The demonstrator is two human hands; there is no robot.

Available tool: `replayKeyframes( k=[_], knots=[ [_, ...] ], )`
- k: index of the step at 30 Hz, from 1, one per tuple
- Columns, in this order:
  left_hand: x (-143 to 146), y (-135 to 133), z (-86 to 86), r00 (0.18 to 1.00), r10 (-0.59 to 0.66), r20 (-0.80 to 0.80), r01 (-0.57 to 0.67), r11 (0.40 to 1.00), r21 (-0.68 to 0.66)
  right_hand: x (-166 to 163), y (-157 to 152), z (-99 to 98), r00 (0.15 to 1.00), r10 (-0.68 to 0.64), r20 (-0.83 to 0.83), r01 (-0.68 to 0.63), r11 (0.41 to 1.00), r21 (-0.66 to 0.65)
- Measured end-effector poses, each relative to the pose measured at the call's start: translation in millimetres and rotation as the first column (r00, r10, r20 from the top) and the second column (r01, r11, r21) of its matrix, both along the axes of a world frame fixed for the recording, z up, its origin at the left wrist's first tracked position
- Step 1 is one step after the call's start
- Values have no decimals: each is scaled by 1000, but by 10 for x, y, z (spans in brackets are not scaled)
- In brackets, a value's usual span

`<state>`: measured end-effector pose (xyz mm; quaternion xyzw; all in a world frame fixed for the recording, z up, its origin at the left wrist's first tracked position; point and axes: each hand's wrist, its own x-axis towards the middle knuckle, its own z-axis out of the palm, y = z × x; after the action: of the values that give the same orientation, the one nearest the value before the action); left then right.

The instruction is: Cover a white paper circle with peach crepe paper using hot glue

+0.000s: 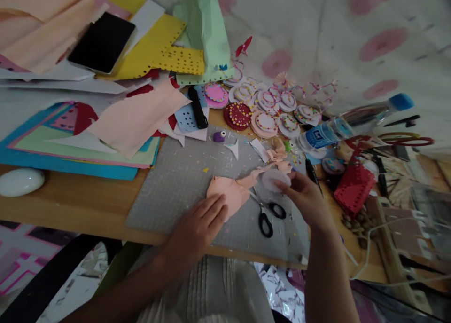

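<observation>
My left hand (202,222) lies flat with its fingers stretched over a peach-coloured piece of paper (234,198) on the grey cutting mat (165,177). Between thumb and fingers, my right hand (306,196) pinches the edge of a whitish round disc (273,179), held at the mat's right side. Black-handled scissors (269,215) lie just below the disc, their blades partly under the peach paper. A crumpled peach strip (257,172) runs from the paper toward the disc. A small purple paper punch (219,136) stands farther back on the mat.
Several decorated paper discs (266,121) crowd the back, beside a water bottle (338,130) lying tilted. On the left are stacked coloured papers (105,158), a phone (102,43) and a white mouse (21,182). A red perforated paper piece (354,184) and a cable (368,243) lie right.
</observation>
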<state>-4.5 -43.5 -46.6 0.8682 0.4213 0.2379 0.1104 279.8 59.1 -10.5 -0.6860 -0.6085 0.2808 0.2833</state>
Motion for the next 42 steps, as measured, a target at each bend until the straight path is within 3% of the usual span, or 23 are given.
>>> replayKeyframes(
  k=[3, 5, 8, 10, 12, 16, 19, 22, 26, 36, 42],
  knots=[
    [14, -7, 12, 1000, 9, 2, -9, 1000, -5, -46, -58, 162, 991, -130, -5, 129, 975, 181],
    [18, -9, 16, 1000, 5, -4, -5, 1000, -15, -231, -155, 244, 990, -136, -44, 142, 959, 245],
    [22, -5, 8, 1000, -5, -10, 5, 1000, -12, -695, -337, 252, 988, 67, -135, -38, 977, 211],
    [26, -1, 0, 1000, -3, -5, 3, 1000, 13, -983, -411, 184, 967, 221, -127, -197, 965, 174],
    [32, 2, -4, 1000, 6, 2, -6, 999, 37, -1142, -412, 104, 957, 283, -66, -272, 952, 138],
    [33, 0, 11, 1000, 17, -13, -16, 999, 43, -1073, -281, 49, 976, 200, 83, -208, 973, 103],
    [25, -6, 21, 1000, 10, -8, -9, 1000, 29, -985, -213, 82, 986, 139, 97, -152, 979, 137],
    [25, -19, 20, 999, 29, 13, -30, 999, 42, -1029, -208, 92, 983, 183, 33, -185, 978, 100],
    [35, -41, 8, 997, 79, -4, -79, 995, 53, -1084, -200, 93, 960, 215, 180, -214, 977, -21],
    [38, -46, 21, 995, 94, 16, -95, 995, 36, -1130, -169, 121, 960, 229, 157, -239, 970, 43],
    [5, -80, 10, 997, -75, 29, 70, 988, 139, -1215, -167, 159, 925, 287, 249, -303, 952, 28]
  ],
)
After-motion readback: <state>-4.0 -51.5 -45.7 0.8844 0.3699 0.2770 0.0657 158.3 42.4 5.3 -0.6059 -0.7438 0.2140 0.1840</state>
